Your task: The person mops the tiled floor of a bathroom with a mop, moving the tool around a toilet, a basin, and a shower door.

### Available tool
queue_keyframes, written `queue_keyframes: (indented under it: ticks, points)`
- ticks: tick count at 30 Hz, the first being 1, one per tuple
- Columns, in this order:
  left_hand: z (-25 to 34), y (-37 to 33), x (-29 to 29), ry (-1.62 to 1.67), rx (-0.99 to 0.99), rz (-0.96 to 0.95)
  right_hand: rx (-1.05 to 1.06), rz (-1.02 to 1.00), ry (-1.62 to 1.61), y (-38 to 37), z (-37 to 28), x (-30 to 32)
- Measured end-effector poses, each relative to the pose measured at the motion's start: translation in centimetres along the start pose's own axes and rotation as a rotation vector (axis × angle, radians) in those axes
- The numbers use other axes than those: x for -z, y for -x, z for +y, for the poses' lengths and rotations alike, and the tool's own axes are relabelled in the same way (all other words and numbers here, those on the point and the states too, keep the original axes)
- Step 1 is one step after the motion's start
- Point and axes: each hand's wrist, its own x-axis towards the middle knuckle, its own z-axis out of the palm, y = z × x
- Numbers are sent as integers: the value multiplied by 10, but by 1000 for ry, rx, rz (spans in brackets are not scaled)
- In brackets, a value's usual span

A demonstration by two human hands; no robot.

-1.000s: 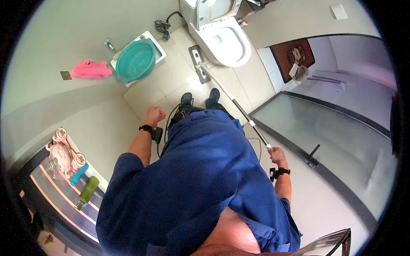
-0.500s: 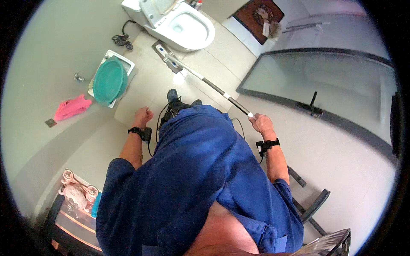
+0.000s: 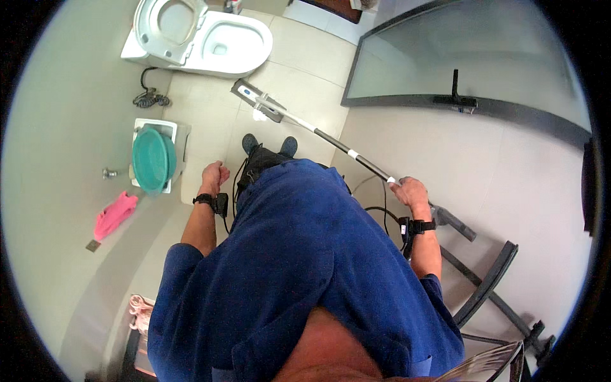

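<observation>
My right hand [image 3: 410,193] is wrapped round the top end of a flat mop [image 3: 337,143] with a black, white and silver pole. The pole slants away to the left, and the mop's rectangular head [image 3: 258,100] lies on the tiled floor, just in front of the toilet [image 3: 237,48] and beyond my shoes. My left hand [image 3: 215,176] hangs at my left side, its fingers loosely curled and nothing visible in them. Its nearest object is the teal basin [image 3: 151,162], further left.
The basin rests in a white fixture [image 3: 173,132] below a wall tap [image 3: 111,172]. A pink cloth [image 3: 116,215] hangs by the left wall. On the right stand a dark-framed glass door [image 3: 471,57] and a black metal frame [image 3: 490,286]. A coiled black hose [image 3: 151,99] lies beside the toilet.
My view has turned, so the toilet and basin sit further left. The mop head is a little further from the toilet, and my right hand has drawn back to the right with the pole.
</observation>
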Motion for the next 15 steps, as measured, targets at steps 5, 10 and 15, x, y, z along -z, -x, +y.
queue_keyframes:
  ticks: [5, 10, 15]
  points:
    - [32, 7, -30, -57, -36, 103, 14, 45, -56, 27, -27, 10]
    - [69, -31, -53, -192, 25, -82, -138, -23, -144, 52, -45, -7]
    - [106, -41, -121, -568, 3, -217, -318, -239, -369, 106, -64, -82]
